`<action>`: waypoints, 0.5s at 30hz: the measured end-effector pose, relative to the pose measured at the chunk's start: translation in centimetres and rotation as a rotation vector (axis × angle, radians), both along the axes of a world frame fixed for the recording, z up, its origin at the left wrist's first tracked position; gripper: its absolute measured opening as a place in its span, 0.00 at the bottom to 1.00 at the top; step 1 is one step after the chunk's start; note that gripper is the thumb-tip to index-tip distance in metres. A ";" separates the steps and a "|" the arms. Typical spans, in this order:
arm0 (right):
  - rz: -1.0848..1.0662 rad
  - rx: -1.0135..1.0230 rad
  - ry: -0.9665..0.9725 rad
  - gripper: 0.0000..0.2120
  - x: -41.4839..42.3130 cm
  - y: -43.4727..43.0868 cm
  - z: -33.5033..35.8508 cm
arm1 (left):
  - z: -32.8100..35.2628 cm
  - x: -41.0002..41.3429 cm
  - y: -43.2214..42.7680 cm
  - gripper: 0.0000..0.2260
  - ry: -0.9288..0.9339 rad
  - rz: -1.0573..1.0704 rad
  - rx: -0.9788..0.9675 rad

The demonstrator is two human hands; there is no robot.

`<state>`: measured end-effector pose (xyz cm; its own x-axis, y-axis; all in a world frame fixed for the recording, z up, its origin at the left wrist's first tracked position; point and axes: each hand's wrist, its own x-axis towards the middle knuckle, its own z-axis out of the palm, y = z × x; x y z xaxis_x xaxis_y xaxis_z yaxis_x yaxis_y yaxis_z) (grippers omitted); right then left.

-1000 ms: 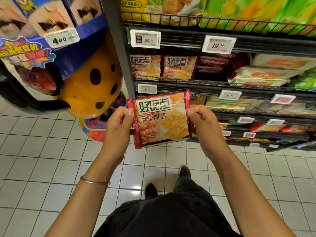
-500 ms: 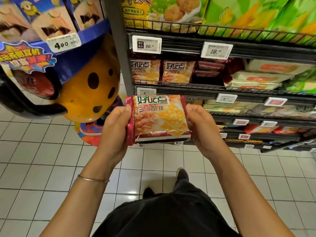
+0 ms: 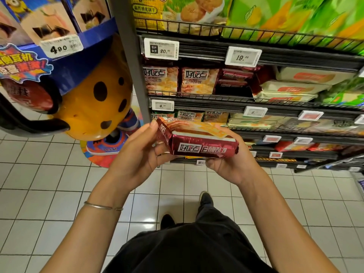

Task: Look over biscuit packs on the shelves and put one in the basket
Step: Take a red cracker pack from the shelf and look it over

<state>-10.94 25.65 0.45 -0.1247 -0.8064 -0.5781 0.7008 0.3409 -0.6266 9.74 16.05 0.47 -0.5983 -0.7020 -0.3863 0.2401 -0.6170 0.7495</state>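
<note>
Biscuit pack [image 3: 201,148] held in front of the lower shelves [image 3: 331,140], red side panel toward camera. Left hand [image 3: 137,156] curls round its left end; right hand [image 3: 232,164] grips the right end, fingers over the top. Likely light, slick film, brittle contents: hold by the ends, no squeezing. Basket not visible.

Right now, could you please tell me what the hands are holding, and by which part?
One red biscuit pack, held by both hands: the left hand grips its left end, and the right hand holds its right end from beneath.
</note>
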 end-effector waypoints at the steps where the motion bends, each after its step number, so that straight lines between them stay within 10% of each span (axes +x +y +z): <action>1: 0.008 0.011 0.013 0.19 -0.1 0.1 -0.1 | -0.1 0.0 0.0 0.24 -0.001 -0.002 0.014; 15: 0.056 0.075 0.078 0.16 -0.2 0.5 -0.2 | -1.1 -0.3 0.4 0.17 -0.064 0.031 0.143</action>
<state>-11.12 26.18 0.25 -0.1280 -0.7682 -0.6273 0.6295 0.4258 -0.6499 9.43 16.49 -0.59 -0.5478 -0.6552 -0.5202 0.2150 -0.7112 0.6693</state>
